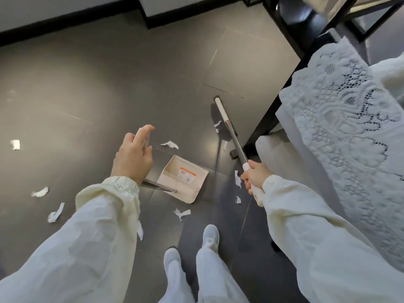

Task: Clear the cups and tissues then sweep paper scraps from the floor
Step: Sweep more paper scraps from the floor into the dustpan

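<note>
— What is the room like underfoot?

— A dark grey tiled floor (109,84) with a dull sheen, meeting a pale wall (43,7) along a black skirting (65,20). On the right stands a black table frame (282,88), and a white lace cloth (341,110) hangs over its edge.

— And the litter?

— White paper scraps (170,145) are strewn across the tiles: a few well off to the left, some around the dustpan, others beside the broom's head and near the white shoes (211,235).

— Where is the broom?

— The broom (235,138) slants from the right hand (254,177) to the floor, its head down near the table leg. That hand's fingers are wrapped tight round the white grip.

— The dustpan?

— The cream dustpan (185,182) sits on the tiles between the two arms, with an orange-and-white label inside. Its grey handle (159,186) runs back under the left wrist.

— Does the left hand (131,156) hold it?

— I cannot tell. The hand is blurred; the fingers look stretched forward with something pale along them — possibly the handle's end.
</note>
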`<state>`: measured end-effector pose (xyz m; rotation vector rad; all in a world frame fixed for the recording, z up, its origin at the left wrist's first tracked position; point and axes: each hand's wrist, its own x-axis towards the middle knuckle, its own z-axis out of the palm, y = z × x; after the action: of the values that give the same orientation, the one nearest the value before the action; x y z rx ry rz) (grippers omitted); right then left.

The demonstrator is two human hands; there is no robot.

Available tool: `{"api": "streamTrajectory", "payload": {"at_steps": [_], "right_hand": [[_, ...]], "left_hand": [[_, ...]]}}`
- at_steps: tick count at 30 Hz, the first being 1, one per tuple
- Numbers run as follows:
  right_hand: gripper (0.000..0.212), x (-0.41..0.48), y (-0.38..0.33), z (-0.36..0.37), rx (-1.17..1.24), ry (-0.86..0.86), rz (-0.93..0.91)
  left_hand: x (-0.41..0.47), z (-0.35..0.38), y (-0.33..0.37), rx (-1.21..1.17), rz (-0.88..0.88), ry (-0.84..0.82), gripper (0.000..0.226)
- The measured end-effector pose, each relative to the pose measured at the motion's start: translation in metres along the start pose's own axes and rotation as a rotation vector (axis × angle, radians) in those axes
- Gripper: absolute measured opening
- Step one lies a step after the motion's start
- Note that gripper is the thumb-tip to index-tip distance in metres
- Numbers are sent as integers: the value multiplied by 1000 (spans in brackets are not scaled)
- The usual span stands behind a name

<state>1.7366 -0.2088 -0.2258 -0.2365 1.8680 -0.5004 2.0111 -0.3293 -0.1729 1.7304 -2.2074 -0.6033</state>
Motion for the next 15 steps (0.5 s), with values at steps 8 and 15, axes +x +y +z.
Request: {"api": "streamTrajectory", "payload": {"at_steps": [8, 15], "right_hand": [[59, -17, 10, 18, -289, -170, 24], [71, -89, 45, 65, -183, -210, 110]], "left_hand": [[-16, 0, -11, 4, -65, -2, 49], [-72, -30, -38, -67, -37, 47, 48]]}}
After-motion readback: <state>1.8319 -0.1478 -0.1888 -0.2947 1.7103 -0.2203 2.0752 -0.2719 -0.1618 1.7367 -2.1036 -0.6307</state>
